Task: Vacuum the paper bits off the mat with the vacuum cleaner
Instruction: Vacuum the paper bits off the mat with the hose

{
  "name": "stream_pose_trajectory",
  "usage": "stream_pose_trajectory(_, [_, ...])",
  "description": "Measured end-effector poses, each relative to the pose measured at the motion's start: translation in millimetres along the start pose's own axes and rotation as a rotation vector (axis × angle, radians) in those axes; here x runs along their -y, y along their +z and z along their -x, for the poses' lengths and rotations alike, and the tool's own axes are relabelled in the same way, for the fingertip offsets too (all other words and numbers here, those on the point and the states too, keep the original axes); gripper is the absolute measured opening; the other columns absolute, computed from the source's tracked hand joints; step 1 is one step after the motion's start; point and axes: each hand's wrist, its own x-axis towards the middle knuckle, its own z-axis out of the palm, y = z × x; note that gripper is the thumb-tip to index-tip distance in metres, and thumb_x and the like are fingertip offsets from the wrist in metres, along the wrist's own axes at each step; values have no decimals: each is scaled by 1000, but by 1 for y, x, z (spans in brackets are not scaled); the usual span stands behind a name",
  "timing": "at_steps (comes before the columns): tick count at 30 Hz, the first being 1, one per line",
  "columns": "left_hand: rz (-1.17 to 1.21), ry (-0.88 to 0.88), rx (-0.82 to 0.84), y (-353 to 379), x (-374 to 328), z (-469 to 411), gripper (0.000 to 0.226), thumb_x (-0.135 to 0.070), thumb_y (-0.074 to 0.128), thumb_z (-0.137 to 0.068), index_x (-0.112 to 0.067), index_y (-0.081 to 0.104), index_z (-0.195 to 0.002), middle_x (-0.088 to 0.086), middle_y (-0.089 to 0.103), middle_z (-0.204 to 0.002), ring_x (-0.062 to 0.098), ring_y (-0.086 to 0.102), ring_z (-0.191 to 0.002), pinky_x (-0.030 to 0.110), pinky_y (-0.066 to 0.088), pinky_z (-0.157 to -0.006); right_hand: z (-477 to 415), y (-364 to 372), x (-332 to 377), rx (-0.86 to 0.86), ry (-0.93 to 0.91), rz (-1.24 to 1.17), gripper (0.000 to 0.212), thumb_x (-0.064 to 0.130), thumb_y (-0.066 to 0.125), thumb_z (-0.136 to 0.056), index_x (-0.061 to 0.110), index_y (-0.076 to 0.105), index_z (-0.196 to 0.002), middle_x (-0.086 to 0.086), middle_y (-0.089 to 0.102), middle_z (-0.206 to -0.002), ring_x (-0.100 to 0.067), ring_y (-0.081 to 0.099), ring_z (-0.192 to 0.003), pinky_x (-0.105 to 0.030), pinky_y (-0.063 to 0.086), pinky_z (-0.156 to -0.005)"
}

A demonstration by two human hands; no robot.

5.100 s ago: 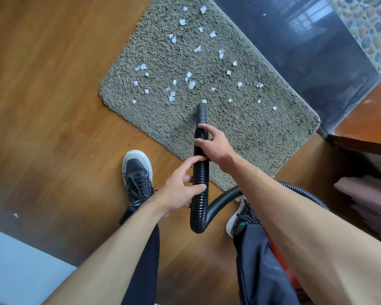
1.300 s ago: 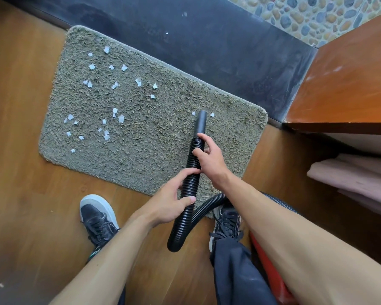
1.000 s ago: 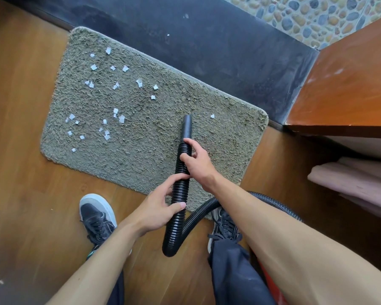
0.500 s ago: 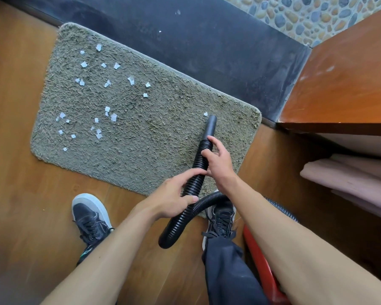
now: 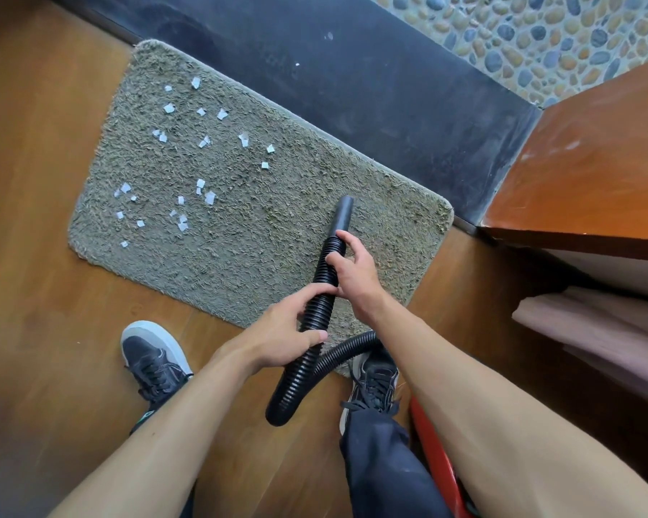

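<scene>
- Wood-plank floor [image 5: 34,293] with a grey shaggy rectangular mat [image 5: 262,263] laid against a dark stone threshold [image 5: 352,87]; pebble paving [image 5: 539,28] lies beyond it, and a brown wooden cabinet top [image 5: 595,162] is far right of the fingers.
- Right hand [image 5: 354,272]: fingers [image 5: 347,238] curled round the black ribbed vacuum hose [image 5: 317,308], just behind its smooth black nozzle [image 5: 343,214].
- Left hand [image 5: 277,338]: grips the same hose lower down, thumb and fingers wrapped round it, touching the heel of the right hand.
- Nozzle points ahead of the right fingertips, over the right-hand part of the mat.
- Small white paper bits [image 5: 210,198]: all well to the left of the fingers, scattered over the left half of the mat.
- Progress (judgement): right half looks free of bits, so roughly half done. The whole left cluster is yet to be covered.
- Hard to tell: nozzle mouth faces away, so contact with the pile cannot be confirmed. Whether suction is running cannot be seen.
- Cut off: vacuum body shows only as a red sliver [image 5: 438,461] below the right forearm. The hose loop disappears by the black right shoe [image 5: 375,375].
</scene>
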Motion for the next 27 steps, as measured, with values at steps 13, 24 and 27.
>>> stream_pose_trajectory(13, [-36, -68, 26, 21, -2, -5, 58, -15, 66, -88, -55, 46, -124, -4, 59, -91, 19, 63, -80, 37, 59, -69, 13, -12, -7, -60, 56, 17, 46, 2, 46, -92, 31, 51, -128, -6, 61, -102, -20, 59, -82, -33, 52, -64])
stream_pose_trajectory(24, [184, -129, 61, -40, 39, 32, 58, -8, 59, -93, -50, 43, -130, 0, 59, -84, 15, 61, -70, 41, 57, -62, 18, 66, -11, -17, 80, 150, 49, 4, 51, -94, 27, 45, -136, -3, 60, -100, -18, 62, -83, -35, 54, -65])
stream_pose_trajectory(27, [280, -122, 54, -54, 52, 45, 58, -8, 57, -95, -49, 41, -132, 3, 62, -88, 15, 62, -74, 39, 58, -63, 17, 92, -12, -4, 78, 223, 49, 4, 52, -93, 25, 46, -137, -4, 61, -99, -18, 62, -81, -33, 54, -63])
